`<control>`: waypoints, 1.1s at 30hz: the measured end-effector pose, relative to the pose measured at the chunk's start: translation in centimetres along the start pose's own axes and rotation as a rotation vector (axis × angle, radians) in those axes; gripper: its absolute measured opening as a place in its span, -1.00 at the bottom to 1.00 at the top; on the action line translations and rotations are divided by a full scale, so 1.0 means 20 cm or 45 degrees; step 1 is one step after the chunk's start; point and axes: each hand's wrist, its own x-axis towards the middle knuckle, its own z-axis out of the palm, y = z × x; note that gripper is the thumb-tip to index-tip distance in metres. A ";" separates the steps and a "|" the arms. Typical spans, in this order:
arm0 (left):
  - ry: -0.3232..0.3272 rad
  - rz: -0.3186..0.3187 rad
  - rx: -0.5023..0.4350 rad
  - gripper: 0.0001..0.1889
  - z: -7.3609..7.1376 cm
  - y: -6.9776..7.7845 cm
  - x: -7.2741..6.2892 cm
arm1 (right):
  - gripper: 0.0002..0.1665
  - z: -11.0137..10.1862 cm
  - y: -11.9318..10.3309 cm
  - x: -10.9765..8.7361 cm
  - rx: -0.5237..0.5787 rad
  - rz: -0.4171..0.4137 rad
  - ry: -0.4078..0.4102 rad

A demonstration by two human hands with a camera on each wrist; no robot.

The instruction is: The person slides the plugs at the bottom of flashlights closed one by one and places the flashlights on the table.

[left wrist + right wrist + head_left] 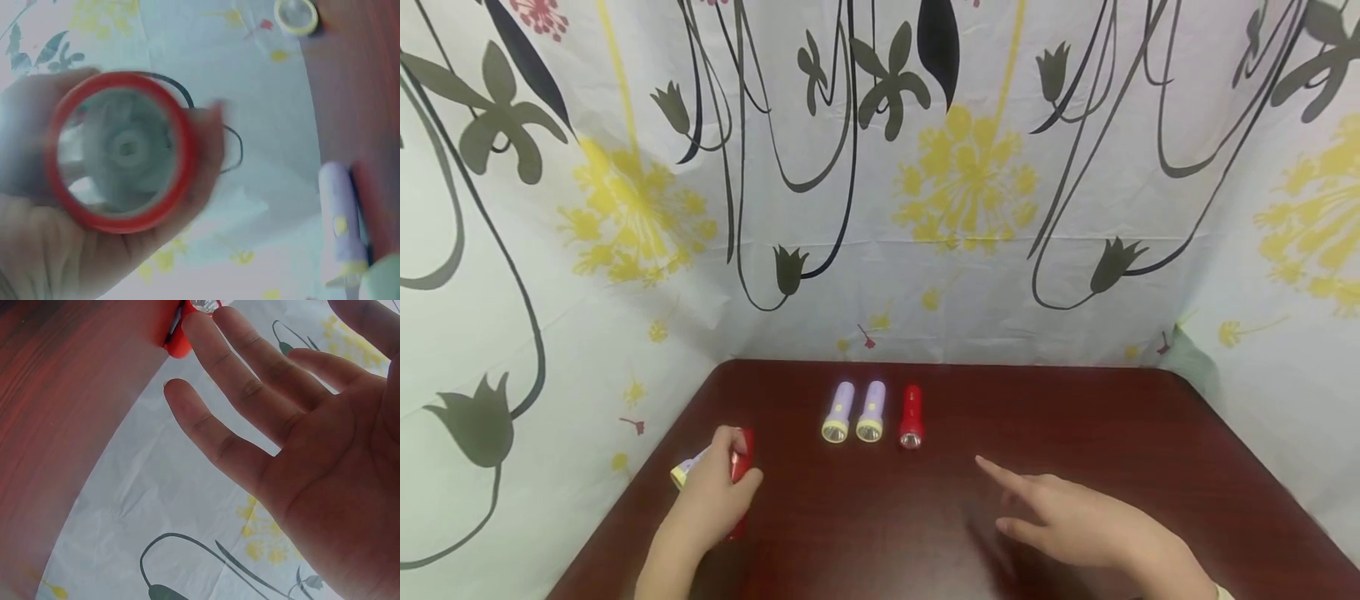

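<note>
My left hand (711,487) grips a red flashlight (743,460) over the left part of the table. In the left wrist view, the lens of that red flashlight (128,150) faces the camera, with fingers and thumb wrapped around its body. Partly hidden behind this hand is a lavender flashlight (681,473) with a yellow rim. My right hand (1067,517) hovers above the table's right side, its fingers extended and holding nothing. Two lavender flashlights (838,412) (871,412) and another red flashlight (911,417) lie side by side toward the back, lenses facing me.
The dark reddish-brown table (1037,417) has rounded far corners. A white curtain (970,300) with flower prints surrounds it at the back and both sides. A blurred pale green rounded shape (381,281) shows at the left wrist view's lower right corner.
</note>
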 end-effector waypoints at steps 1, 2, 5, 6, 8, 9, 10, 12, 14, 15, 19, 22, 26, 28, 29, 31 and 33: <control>0.023 -0.016 -0.038 -0.61 0.00 0.02 0.00 | -0.07 0.00 0.00 0.00 -0.002 -0.008 0.007; 0.045 -0.032 -0.077 -0.60 0.00 0.03 0.01 | -0.07 -0.01 0.00 0.00 -0.009 -0.018 0.014; 0.103 -0.031 -0.147 -0.58 0.01 0.09 0.02 | -0.08 -0.03 0.00 0.01 -0.023 -0.043 0.051; 0.116 -0.026 -0.168 -0.57 0.01 0.11 0.03 | -0.08 -0.04 0.00 0.02 -0.021 -0.045 0.057; 0.125 -0.009 -0.207 -0.54 0.03 0.14 0.04 | -0.07 -0.06 -0.01 0.03 -0.019 -0.062 0.065; 0.120 0.008 -0.233 -0.53 0.04 0.16 0.05 | -0.06 -0.07 -0.01 0.03 -0.020 -0.071 0.069; 0.111 0.026 -0.259 -0.51 0.06 0.18 0.05 | -0.06 -0.08 -0.02 0.04 -0.022 -0.076 0.070; 0.076 0.063 -0.308 -0.48 0.08 0.22 0.07 | -0.05 -0.11 -0.03 0.06 -0.027 -0.096 0.074; 0.027 0.101 -0.355 -0.45 0.11 0.27 0.09 | -0.06 -0.14 -0.04 0.07 -0.039 -0.114 0.098; 0.003 0.122 -0.373 -0.43 0.12 0.29 0.11 | -0.06 -0.15 -0.05 0.07 -0.046 -0.120 0.114; -0.065 0.201 -0.398 -0.38 0.17 0.38 0.15 | -0.10 -0.19 -0.08 0.09 -0.042 -0.125 0.162; -0.091 0.285 -0.406 -0.38 0.19 0.44 0.17 | -0.10 -0.20 -0.11 0.10 -0.030 -0.144 0.172; -0.149 0.407 -0.466 -0.41 0.22 0.51 0.19 | -0.10 -0.20 -0.12 0.12 -0.025 -0.172 0.171; -0.180 0.469 -0.498 -0.44 0.24 0.55 0.20 | -0.10 -0.21 -0.14 0.12 -0.023 -0.167 0.172; -0.193 0.498 -0.509 -0.46 0.25 0.56 0.20 | -0.11 -0.21 -0.14 0.12 -0.021 -0.162 0.177; -0.211 0.556 -0.505 -0.51 0.27 0.60 0.20 | -0.12 -0.21 -0.16 0.11 -0.024 -0.168 0.202; -0.241 0.600 -0.509 -0.55 0.28 0.63 0.19 | -0.13 -0.21 -0.18 0.10 -0.030 -0.188 0.233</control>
